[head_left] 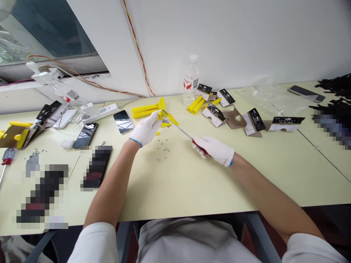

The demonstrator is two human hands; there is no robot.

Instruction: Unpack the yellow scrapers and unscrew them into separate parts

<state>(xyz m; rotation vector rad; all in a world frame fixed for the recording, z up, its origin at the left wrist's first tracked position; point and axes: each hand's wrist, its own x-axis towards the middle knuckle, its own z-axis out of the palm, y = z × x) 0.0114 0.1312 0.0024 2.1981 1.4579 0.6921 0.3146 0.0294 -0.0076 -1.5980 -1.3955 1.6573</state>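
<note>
My left hand (146,129), in a white knit glove, pinches a yellow plastic piece (160,114) above the table. A screwdriver (179,129) with a long metal shaft and red handle is gripped by my gloved right hand (215,149). Its tip reaches the yellow piece; whether it sits in a screw is too small to tell. Several small screws (165,149) lie scattered on the table below and between my hands. Just behind my left hand rest yellow tubular handles (144,110) and other flat yellow parts (172,119), partly covered by the hand.
Behind stand a plastic bottle (189,86), more yellow tubes (197,105) and black-and-white packaging cards (254,122). A clear plastic bag (271,96) lies to the right. On the left are phones (123,121), a power strip (102,112) with cables, and another screwdriver (8,156).
</note>
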